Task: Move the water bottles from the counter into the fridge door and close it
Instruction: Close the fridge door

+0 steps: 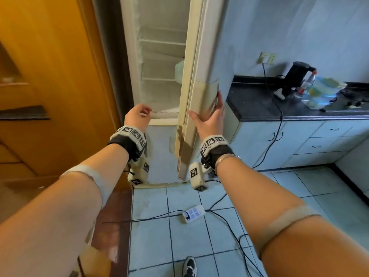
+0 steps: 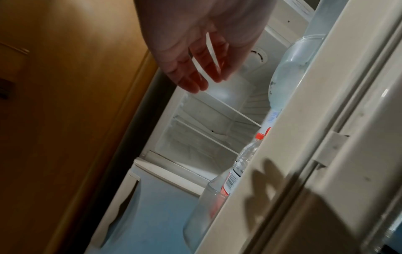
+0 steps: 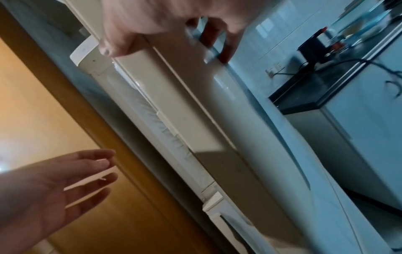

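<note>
Open gap beside fridge door point(image 1: 196, 56)

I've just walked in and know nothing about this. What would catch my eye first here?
The tall fridge door standing ajar in the middle, with the right hand gripping its edge. The left hand hangs free before the bare shelves. Inside the door a red-capped water bottle stands, with more bottles on the dark counter at right.

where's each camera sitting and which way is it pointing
Head: worn on the head, looks forward and down at the fridge door; both forearms, left hand and right hand show.
Left wrist: faces fridge shelves and a red-capped bottle; open fingers show.
Right wrist: faces the door edge; thumb and fingers grip it.
All three share the door.
</note>
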A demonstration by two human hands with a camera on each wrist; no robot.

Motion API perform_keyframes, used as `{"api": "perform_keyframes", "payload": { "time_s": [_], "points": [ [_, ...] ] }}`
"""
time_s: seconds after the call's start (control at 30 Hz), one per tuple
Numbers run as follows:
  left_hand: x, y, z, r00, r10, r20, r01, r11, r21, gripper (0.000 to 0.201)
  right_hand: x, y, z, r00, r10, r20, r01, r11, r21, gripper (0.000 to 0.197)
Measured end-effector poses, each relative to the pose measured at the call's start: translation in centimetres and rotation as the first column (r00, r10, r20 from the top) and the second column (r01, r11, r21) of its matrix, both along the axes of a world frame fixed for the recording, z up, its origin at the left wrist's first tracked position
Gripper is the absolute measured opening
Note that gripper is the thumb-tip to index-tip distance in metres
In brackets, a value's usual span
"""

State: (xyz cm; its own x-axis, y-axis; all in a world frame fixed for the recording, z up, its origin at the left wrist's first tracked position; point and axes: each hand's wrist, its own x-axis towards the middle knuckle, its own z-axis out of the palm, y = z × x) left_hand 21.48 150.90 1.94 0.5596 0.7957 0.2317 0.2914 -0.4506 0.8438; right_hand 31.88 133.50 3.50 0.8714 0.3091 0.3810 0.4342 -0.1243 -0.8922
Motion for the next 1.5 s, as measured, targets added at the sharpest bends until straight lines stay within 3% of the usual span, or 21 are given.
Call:
{"api": "perform_keyframes", "payload": {
  "time_s": [0.13,0.3,0.5,0.7,1.17,1.5],
  "points": [
    [-1.3,2.7,0.8,0.997,0.079,0.002,-0.079,0.997,-0.01,0.019,-0.2,4.2,0.1,0.996,0.086,0.012,-0.086,0.995,-0.046,0.092],
    [-1.4,6.1,1.1,0.985,0.173,0.002,-0.173,0.985,-0.004,0.019,0.9,9.7,0.4,0.985,0.171,-0.032,-0.174,0.968,-0.18,0.068],
    [1.6,10.3,1.7,0.968,0.25,0.018,-0.25,0.968,-0.006,0.019,4.5,16.1,1.4,0.958,0.284,0.035,-0.258,0.91,-0.325,0.047],
    [4.8,14.1,2.2,0.95,0.312,0.022,-0.313,0.95,0.01,0.019,7.8,22.1,2.0,0.923,0.378,0.07,-0.328,0.869,-0.372,0.036],
    [10.6,23.9,1.5,0.966,0.259,-0.017,-0.259,0.965,-0.043,0.02,12.2,32.4,2.9,0.931,0.365,0.007,-0.333,0.855,-0.397,0.023],
    [12.4,29.5,1.5,0.979,0.201,-0.018,-0.202,0.978,-0.045,0.02,14.2,36.3,2.7,0.965,0.255,0.062,-0.201,0.87,-0.45,0.024]
  ]
}}
